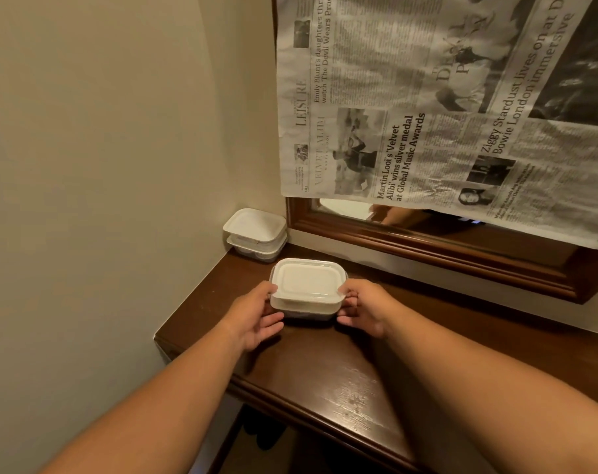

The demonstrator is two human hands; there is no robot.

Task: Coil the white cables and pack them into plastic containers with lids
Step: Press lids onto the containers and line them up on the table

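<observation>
The tabletop shows open wood across the lower centre and right of the frame, giving passage from its near edge up to the lidded container at frame centre. That container's two short sides are taken up by the left hand and the right hand. Behind it, a narrow strip of open wood separates it from a stack of two lidded containers lodged in the corner, with the wall closing the left side and the mirror frame, overhung by a newspaper, closing the back.
</observation>
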